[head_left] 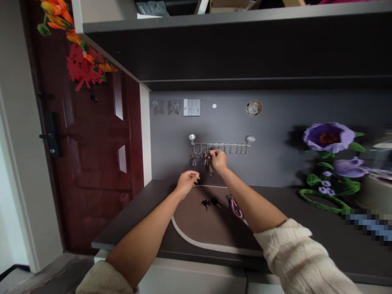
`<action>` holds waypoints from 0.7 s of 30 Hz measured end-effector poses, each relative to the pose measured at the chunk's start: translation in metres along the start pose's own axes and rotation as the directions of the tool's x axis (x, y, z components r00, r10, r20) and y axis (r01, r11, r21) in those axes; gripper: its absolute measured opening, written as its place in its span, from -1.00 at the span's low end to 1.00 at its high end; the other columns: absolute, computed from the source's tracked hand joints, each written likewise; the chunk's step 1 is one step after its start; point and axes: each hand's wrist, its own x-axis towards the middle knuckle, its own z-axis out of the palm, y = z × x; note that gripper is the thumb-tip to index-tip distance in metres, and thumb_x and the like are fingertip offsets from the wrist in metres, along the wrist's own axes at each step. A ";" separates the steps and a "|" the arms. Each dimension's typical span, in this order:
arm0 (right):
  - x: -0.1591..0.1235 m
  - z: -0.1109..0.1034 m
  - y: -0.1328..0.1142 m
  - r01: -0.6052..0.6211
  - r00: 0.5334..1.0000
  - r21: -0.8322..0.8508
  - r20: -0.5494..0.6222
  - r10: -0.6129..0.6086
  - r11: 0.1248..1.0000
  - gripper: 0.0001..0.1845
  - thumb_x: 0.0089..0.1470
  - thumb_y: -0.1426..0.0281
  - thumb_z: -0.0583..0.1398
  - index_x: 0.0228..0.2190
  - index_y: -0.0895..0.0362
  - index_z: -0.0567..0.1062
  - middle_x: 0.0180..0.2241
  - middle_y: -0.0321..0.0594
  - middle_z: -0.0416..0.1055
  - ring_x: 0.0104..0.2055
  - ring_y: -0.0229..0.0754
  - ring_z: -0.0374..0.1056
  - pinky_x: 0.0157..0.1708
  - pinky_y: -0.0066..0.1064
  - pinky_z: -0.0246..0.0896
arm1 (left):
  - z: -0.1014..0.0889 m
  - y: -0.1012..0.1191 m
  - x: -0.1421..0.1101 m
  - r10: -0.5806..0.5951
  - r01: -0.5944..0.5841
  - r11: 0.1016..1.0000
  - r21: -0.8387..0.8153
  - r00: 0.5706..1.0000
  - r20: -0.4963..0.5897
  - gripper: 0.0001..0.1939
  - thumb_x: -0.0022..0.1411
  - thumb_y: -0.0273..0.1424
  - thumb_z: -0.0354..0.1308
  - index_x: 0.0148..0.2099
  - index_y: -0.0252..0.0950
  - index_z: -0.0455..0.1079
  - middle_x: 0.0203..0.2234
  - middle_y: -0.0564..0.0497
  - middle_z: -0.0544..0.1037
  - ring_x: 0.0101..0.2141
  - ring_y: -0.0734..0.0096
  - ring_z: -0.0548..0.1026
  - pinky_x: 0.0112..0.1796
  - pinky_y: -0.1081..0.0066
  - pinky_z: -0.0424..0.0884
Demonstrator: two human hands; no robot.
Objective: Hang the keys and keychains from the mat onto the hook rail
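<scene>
sleeves (301, 249) of cream knit are at the lower left and lower right of the frame. brown mat (196, 228) with white edge lies on the dark counter (137, 208), low in the middle. on it are two small bunches of keys with dark heads (206, 203) and, to the right, one pink item (235, 208), partly behind the forearm. left hand (186, 182), at the centre, has its fingers bent together; i cannot tell if it grips something. right hand (218, 159), a little higher, pinches near the ring of the key bunch with brown charm (210, 166), at the hook rail (220, 144). other keys (194, 159) hang at the rail's left end.
</scene>
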 end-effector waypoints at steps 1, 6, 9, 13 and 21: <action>0.001 0.002 0.000 -0.013 1.000 -0.011 -0.010 0.012 1.000 -0.74 -0.08 0.38 0.02 -0.47 0.24 0.47 -0.48 -0.11 0.44 -0.43 -0.23 0.31 -0.34 -0.43 0.14 | 0.000 0.000 0.000 -0.002 0.002 1.000 -0.003 1.000 0.001 -0.75 -0.06 -0.30 0.10 -0.35 -0.39 0.35 -0.50 -0.04 0.45 -0.57 0.60 0.31 -0.54 0.55 0.21; 0.006 0.009 -0.001 -0.072 0.996 -0.061 -0.059 0.068 0.996 -0.71 -0.07 0.39 0.02 -0.43 0.26 0.49 -0.43 -0.05 0.45 -0.37 -0.18 0.34 -0.31 -0.43 0.13 | 0.001 0.000 0.000 -0.010 0.010 1.000 -0.008 1.000 0.004 -0.75 -0.07 -0.29 0.11 -0.36 -0.38 0.35 -0.51 -0.02 0.45 -0.57 0.60 0.31 -0.54 0.55 0.20; 0.007 0.011 0.000 -0.079 0.995 -0.069 -0.066 0.075 0.994 -0.71 -0.07 0.39 0.02 -0.43 0.26 0.50 -0.43 -0.03 0.45 -0.37 -0.17 0.34 -0.31 -0.43 0.14 | 0.001 0.002 0.000 -0.015 0.015 1.000 -0.003 1.000 0.001 -0.75 -0.07 -0.30 0.10 -0.35 -0.38 0.35 -0.51 -0.03 0.45 -0.56 0.60 0.31 -0.54 0.55 0.20; 0.008 0.014 0.002 -0.074 0.993 -0.082 -0.093 0.067 0.994 -0.70 -0.06 0.38 0.02 -0.43 0.26 0.51 -0.44 -0.02 0.46 -0.37 -0.17 0.34 -0.31 -0.44 0.14 | 0.000 0.002 0.000 -0.009 0.009 1.000 0.005 1.000 -0.002 -0.74 -0.07 -0.29 0.10 -0.35 -0.38 0.35 -0.50 -0.03 0.45 -0.56 0.60 0.31 -0.53 0.55 0.21; 0.002 0.018 0.011 -0.112 0.992 -0.086 -0.074 0.106 0.990 -0.71 -0.08 0.38 0.04 -0.42 0.26 0.51 -0.40 -0.02 0.46 -0.35 -0.16 0.35 -0.33 -0.44 0.14 | 0.000 -0.001 0.002 0.000 0.000 1.000 0.015 1.000 -0.011 -0.75 -0.07 -0.29 0.11 -0.36 -0.38 0.36 -0.51 -0.03 0.46 -0.56 0.58 0.33 -0.52 0.54 0.22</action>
